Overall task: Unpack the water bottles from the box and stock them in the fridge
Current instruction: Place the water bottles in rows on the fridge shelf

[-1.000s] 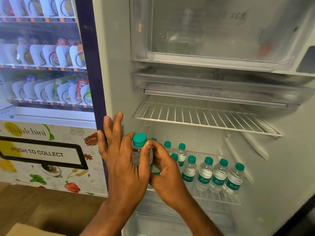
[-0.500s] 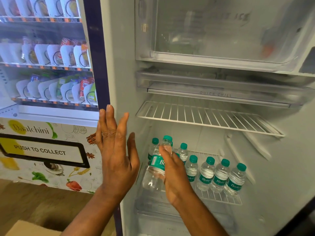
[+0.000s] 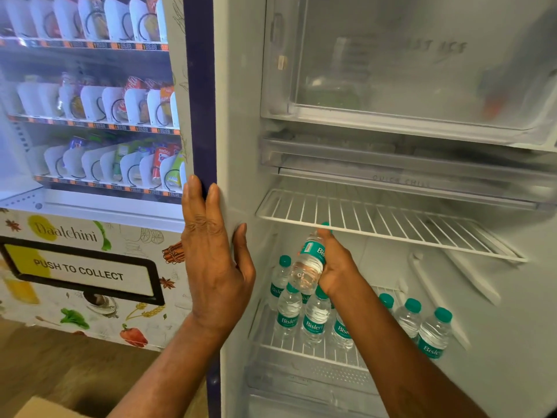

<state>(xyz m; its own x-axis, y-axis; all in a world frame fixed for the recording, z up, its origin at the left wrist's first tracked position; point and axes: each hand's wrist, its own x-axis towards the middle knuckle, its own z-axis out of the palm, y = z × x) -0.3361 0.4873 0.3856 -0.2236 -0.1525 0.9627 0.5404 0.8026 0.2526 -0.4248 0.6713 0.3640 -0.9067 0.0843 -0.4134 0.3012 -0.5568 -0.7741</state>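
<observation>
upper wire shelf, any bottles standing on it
No, the upper wire shelf holds nothing; the standing bottles are on the lower shelf and the right hand grips one more bottle.

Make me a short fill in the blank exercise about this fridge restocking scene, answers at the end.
The right hand grips a water bottle; the left hand holds ____.
The standing bottles sit on the ____ wire shelf.
On the vending machine is written PUSH TO ____.
Answers: nothing; lower; COLLECT
</observation>
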